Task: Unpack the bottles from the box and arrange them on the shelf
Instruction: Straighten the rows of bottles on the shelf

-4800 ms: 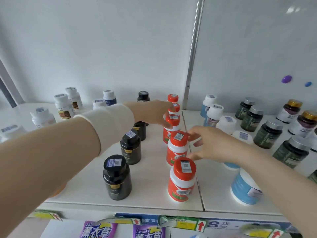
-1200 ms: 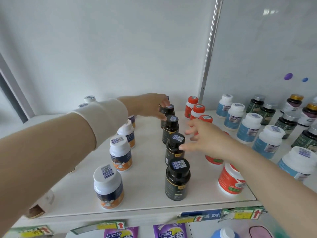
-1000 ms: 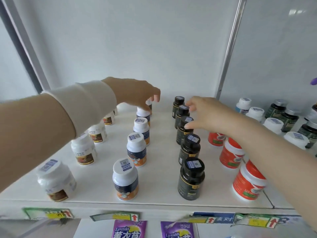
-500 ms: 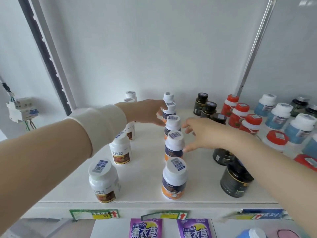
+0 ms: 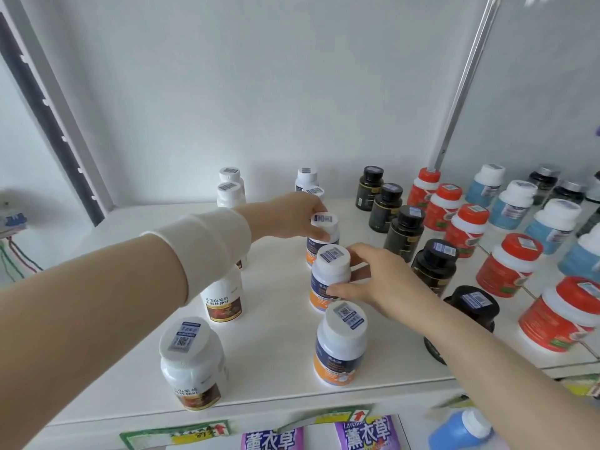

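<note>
Rows of bottles stand on the white shelf (image 5: 276,323). A row of white-capped bottles with blue and orange labels runs from front to back in the middle. My right hand (image 5: 373,284) grips the second bottle (image 5: 329,271) of that row from its right side. My left hand (image 5: 289,219) holds the third bottle (image 5: 324,228) behind it by the cap. The front bottle (image 5: 341,342) of the row stands free near the shelf edge. No box is in view.
Left of this row stand white bottles with brown labels (image 5: 191,365). To the right are black bottles (image 5: 435,264), red-capped bottles (image 5: 506,264) and blue-labelled ones (image 5: 552,225). A metal post (image 5: 461,89) rises at the back. Purple lavender packs (image 5: 370,431) lie below the shelf.
Since half a second ago both hands have closed onto bottles in the blue and orange row. Over the earlier frames they moved leftward from the red row, past the black row.
</note>
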{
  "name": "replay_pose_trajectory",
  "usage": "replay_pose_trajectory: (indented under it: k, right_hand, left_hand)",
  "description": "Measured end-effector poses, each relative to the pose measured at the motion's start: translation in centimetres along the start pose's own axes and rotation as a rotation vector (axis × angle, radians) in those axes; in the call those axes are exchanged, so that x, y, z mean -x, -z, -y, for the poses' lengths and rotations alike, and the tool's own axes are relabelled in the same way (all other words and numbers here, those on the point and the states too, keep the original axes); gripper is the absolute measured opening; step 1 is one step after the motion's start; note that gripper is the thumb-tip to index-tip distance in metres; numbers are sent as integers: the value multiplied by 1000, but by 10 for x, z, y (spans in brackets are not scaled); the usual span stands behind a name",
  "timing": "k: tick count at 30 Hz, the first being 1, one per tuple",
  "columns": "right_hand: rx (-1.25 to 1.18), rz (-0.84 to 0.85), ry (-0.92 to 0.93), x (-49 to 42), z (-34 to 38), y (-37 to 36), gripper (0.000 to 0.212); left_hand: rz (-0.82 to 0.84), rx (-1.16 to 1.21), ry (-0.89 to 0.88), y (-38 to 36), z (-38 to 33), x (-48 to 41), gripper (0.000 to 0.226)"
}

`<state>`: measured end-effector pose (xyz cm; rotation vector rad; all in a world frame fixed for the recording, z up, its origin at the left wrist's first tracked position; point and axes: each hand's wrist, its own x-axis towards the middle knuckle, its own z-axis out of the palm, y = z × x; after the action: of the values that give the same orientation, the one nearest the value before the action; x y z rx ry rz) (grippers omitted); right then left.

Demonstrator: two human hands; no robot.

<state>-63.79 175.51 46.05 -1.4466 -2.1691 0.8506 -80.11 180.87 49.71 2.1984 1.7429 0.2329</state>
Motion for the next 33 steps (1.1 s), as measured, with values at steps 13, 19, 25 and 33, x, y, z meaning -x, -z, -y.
replay_pose_trajectory:
  k: [13, 19, 25, 33]
  right_hand:
    - [30, 101, 1, 3, 3, 10, 54]
    - [246, 1, 76, -12, 40, 62, 65]
    - [693, 35, 254, -52, 91, 33, 52]
    - [962, 253, 247, -53, 116, -24, 60]
  left_hand:
    - [32, -28, 31, -1, 3, -1, 62]
    - [-83, -115, 21, 56, 11, 34, 48]
    - [9, -740, 265, 96, 62, 82, 48]
    - [115, -657, 332, 64, 126, 114, 50]
